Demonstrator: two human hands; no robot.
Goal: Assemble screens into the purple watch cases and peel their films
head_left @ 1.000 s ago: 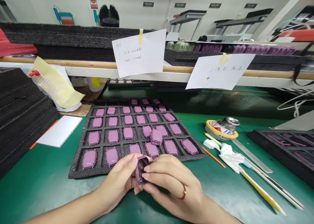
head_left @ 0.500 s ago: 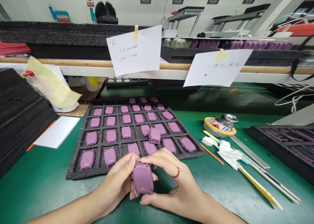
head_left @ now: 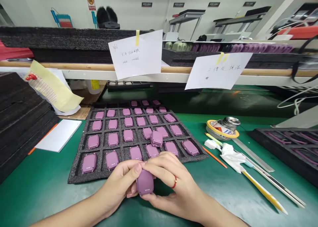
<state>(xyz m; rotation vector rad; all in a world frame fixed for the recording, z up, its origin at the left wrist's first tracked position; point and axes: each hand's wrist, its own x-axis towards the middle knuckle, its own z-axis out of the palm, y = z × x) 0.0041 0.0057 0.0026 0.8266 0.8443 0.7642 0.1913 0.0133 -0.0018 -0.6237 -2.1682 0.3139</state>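
Note:
A purple watch case (head_left: 145, 183) with rounded corners and a row of small light dots near its lower edge is held between both hands, above the green table. My left hand (head_left: 125, 180) grips its left side, thumb at the upper corner. From the right, my right hand (head_left: 171, 184) pinches it between the fingers at the top edge and the thumb at the bottom. Just beyond them lies a black foam tray (head_left: 101, 160) with many like cases in its compartments. One loose purple case (head_left: 156, 138) rests on top of others there.
Right of the tray are a roll of yellow tape (head_left: 221, 130) with a metal-topped container, a steel ruler (head_left: 253, 154), a crumpled white wipe (head_left: 233, 156) and a yellow-white stick (head_left: 264, 192). Black foam trays (head_left: 22, 121) are stacked at left. A shelf edge (head_left: 174, 77) with taped papers crosses behind.
The watch case has tilted a little in my hands, and my fingers have closed further over its top edge. The tray and tools have stayed in place; the camera view shifted slightly.

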